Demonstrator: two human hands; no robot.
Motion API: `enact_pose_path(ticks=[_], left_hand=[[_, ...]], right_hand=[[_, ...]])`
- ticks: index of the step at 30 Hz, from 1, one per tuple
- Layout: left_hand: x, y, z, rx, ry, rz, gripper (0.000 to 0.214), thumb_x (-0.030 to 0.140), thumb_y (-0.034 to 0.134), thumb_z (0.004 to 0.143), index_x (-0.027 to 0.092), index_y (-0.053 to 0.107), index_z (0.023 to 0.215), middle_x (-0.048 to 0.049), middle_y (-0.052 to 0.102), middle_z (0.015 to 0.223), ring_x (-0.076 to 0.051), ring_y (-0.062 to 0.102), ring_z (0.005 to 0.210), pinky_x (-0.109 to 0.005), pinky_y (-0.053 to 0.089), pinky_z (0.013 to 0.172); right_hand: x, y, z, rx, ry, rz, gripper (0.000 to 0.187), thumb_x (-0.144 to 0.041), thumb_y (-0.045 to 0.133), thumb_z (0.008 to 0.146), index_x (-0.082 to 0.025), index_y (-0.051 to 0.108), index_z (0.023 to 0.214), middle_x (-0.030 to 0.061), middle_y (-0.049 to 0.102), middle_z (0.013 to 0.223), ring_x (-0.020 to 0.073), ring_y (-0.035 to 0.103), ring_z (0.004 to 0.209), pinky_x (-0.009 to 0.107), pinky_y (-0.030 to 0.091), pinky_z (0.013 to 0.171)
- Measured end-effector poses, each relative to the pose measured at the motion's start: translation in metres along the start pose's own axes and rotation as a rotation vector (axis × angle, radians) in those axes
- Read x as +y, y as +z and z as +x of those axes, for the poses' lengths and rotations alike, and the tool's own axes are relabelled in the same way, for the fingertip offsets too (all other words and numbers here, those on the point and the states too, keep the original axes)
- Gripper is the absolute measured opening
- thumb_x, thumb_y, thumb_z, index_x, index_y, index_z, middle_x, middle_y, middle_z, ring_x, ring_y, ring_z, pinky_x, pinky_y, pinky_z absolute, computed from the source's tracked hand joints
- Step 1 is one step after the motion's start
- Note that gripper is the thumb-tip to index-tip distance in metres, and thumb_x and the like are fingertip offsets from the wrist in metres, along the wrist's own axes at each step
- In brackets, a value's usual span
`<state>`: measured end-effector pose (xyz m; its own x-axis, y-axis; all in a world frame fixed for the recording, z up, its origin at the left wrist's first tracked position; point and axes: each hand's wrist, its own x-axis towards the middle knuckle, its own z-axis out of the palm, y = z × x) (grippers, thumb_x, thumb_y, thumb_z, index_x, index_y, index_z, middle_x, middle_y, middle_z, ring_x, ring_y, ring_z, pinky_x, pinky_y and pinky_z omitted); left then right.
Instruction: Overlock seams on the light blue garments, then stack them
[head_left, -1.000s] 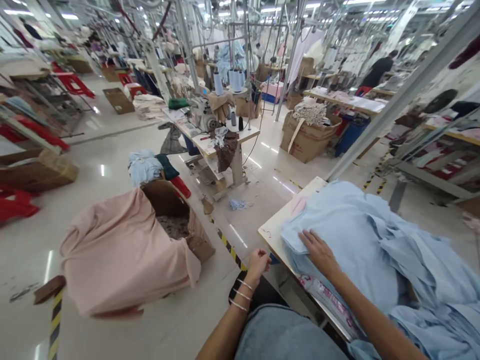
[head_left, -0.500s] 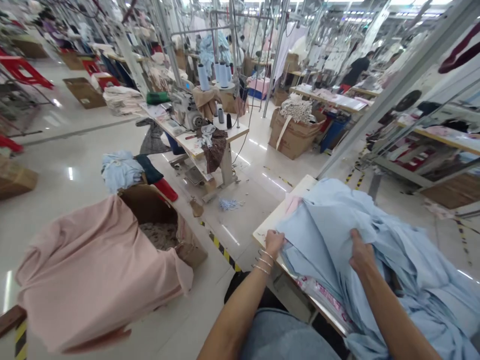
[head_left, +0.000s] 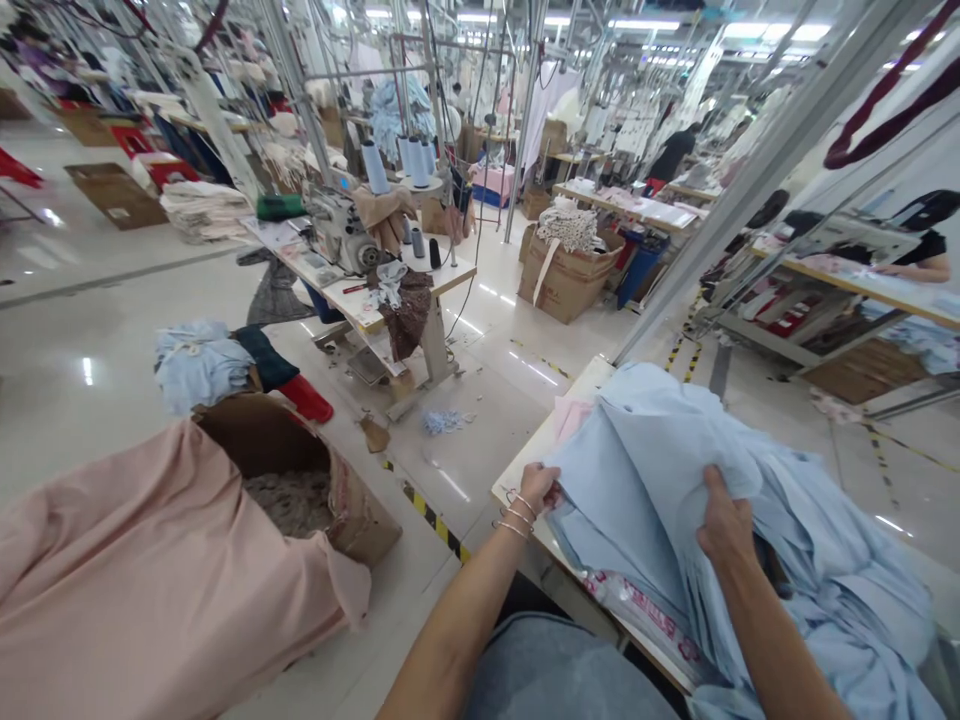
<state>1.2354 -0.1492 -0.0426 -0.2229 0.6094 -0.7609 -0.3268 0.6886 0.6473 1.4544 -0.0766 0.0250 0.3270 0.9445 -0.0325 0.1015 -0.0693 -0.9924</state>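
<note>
The right hand [head_left: 724,520] was clenched around a fold of the light blue cloth [head_left: 825,570], holding it up from the heap. The left hand [head_left: 538,487] lay curled against the cloth's left edge; whether it gripped the layers or only touched them could not be told. Three thin bracelets [head_left: 516,515] circled that wrist. The cloth lay in a large, loose pile on a pale table [head_left: 592,385], right in front of the person, with a pink piece of fabric [head_left: 570,418] at its far side and a printed plastic bag [head_left: 645,625] along the near edge.

To the left, on the floor, stood a cardboard box [head_left: 360,520] draped with pink cloth [head_left: 150,570]. Farther off was a sewing machine [head_left: 337,230] on its table, with thread cones [head_left: 373,168] beside it. A co-worker [head_left: 671,155] stood in the far distance.
</note>
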Motion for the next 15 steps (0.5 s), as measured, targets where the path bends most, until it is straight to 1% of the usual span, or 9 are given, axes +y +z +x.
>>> enact_pose_path(ticks=[3, 5, 7, 9, 10, 12, 13, 15], left_hand=[[0.003, -0.006, -0.005, 0.027, 0.132, 0.091, 0.030, 0.034, 0.056, 0.092, 0.013, 0.057, 0.113, -0.0074, 0.061, 0.108, -0.018, 0.062, 0.090, -0.036, 0.055, 0.077], [0.012, -0.006, -0.009, 0.036, 0.230, 0.159, 0.028, 0.034, 0.057, 0.091, 0.013, 0.059, 0.109, -0.0066, 0.062, 0.105, -0.017, 0.062, 0.088, -0.035, 0.055, 0.076], [0.025, 0.001, -0.014, 0.036, 0.329, 0.230, 0.026, 0.034, 0.057, 0.091, 0.012, 0.060, 0.104, -0.0055, 0.063, 0.100, -0.017, 0.062, 0.086, -0.035, 0.054, 0.076], [0.042, 0.018, -0.020, 0.029, 0.428, 0.297, 0.021, 0.032, 0.060, 0.088, 0.012, 0.062, 0.094, -0.0044, 0.064, 0.094, -0.016, 0.061, 0.084, -0.033, 0.052, 0.076], [0.051, 0.029, -0.023, 0.023, 0.476, 0.328, 0.019, 0.031, 0.063, 0.086, 0.012, 0.063, 0.087, -0.0039, 0.065, 0.090, -0.016, 0.061, 0.083, -0.032, 0.051, 0.076], [0.065, 0.053, -0.030, -0.003, 0.560, 0.385, 0.014, 0.027, 0.067, 0.080, 0.013, 0.064, 0.075, -0.0029, 0.066, 0.081, -0.015, 0.060, 0.081, -0.028, 0.048, 0.075], [0.070, 0.063, -0.033, -0.022, 0.594, 0.410, 0.014, 0.026, 0.067, 0.078, 0.014, 0.064, 0.072, -0.0023, 0.066, 0.077, -0.015, 0.060, 0.079, -0.026, 0.047, 0.073], [0.072, 0.076, -0.039, -0.063, 0.644, 0.457, 0.013, 0.029, 0.065, 0.078, 0.016, 0.067, 0.075, -0.0007, 0.067, 0.075, -0.014, 0.061, 0.077, -0.023, 0.047, 0.072]], right_hand=[[0.015, 0.014, -0.017, -0.097, -0.113, -0.122, 0.032, -0.035, 0.058, 0.091, -0.015, 0.059, 0.115, 0.0078, 0.060, 0.120, 0.0222, 0.056, 0.112, 0.047, 0.044, 0.098], [0.029, 0.028, -0.037, -0.206, -0.161, -0.212, 0.030, -0.037, 0.060, 0.089, -0.014, 0.063, 0.108, 0.0066, 0.063, 0.114, 0.0227, 0.058, 0.109, 0.047, 0.043, 0.098], [0.041, 0.043, -0.060, -0.322, -0.201, -0.283, 0.029, -0.038, 0.063, 0.087, -0.014, 0.064, 0.102, 0.0059, 0.065, 0.108, 0.0218, 0.060, 0.105, 0.046, 0.045, 0.095], [0.050, 0.056, -0.077, -0.377, -0.235, -0.338, 0.030, -0.038, 0.065, 0.086, -0.014, 0.064, 0.105, 0.0066, 0.065, 0.111, 0.0213, 0.060, 0.105, 0.045, 0.046, 0.095], [0.052, 0.060, -0.081, -0.361, -0.238, -0.369, 0.032, -0.037, 0.065, 0.085, -0.015, 0.063, 0.108, 0.0073, 0.063, 0.114, 0.0215, 0.059, 0.107, 0.046, 0.046, 0.095], [0.049, 0.061, -0.075, -0.252, -0.207, -0.438, 0.034, -0.036, 0.064, 0.086, -0.015, 0.060, 0.112, 0.0080, 0.061, 0.117, 0.0222, 0.058, 0.109, 0.047, 0.046, 0.094], [0.043, 0.056, -0.065, -0.179, -0.179, -0.472, 0.032, -0.035, 0.064, 0.086, -0.015, 0.060, 0.111, 0.0080, 0.061, 0.116, 0.0224, 0.058, 0.108, 0.047, 0.047, 0.094], [0.026, 0.035, -0.035, -0.037, -0.126, -0.520, 0.028, -0.033, 0.065, 0.086, -0.014, 0.062, 0.106, 0.0074, 0.062, 0.112, 0.0223, 0.059, 0.105, 0.046, 0.047, 0.092]])
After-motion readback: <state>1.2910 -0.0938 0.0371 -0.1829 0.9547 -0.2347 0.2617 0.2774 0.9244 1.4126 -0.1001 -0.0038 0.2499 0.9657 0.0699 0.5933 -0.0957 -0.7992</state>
